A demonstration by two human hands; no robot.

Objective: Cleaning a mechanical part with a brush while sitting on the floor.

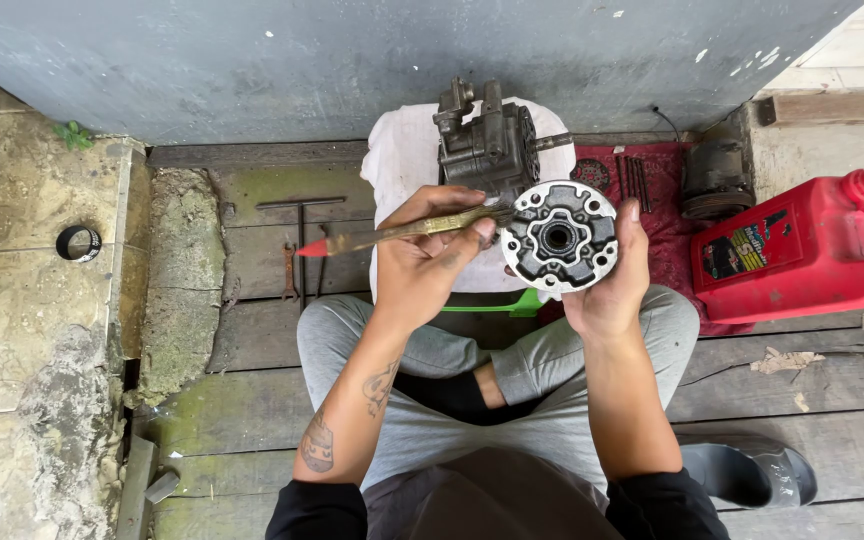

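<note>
Right hand (607,285) held a round metal plate (560,237) upright-ish, face toward the camera, fingers (635,215) wrapped around its right rim, thumb likely behind the lower edge; hard to tell from this angle. The plate was light grey with a dark hub and a centre bore, held above the lap, just in front of the compressor body (487,145).

Left hand (427,255) pinched a thin brush (402,232) with a red-tipped handle, fingers pressed together around the shaft. The bristle end touched the plate's left edge; the red tip pointed out to the person's left.

Compressor body sat on a white cloth (402,150) against the grey wall, dark and grimy, shaft stub sticking out to the right.

Right of that: red cloth (662,225) with a small round part and a few dark bolts (634,178) laid side by side, plus another dark cylindrical part (714,180) at its far edge. Red plastic jerry can (812,250) lay on its side beside the red cloth.

On the wooden floor (252,260) to the left: T-handle wrench (300,215) and a small spanner (289,270). Black ring (78,243) sat well apart on the concrete slab.

Person sat cross-legged in grey trousers.
</note>
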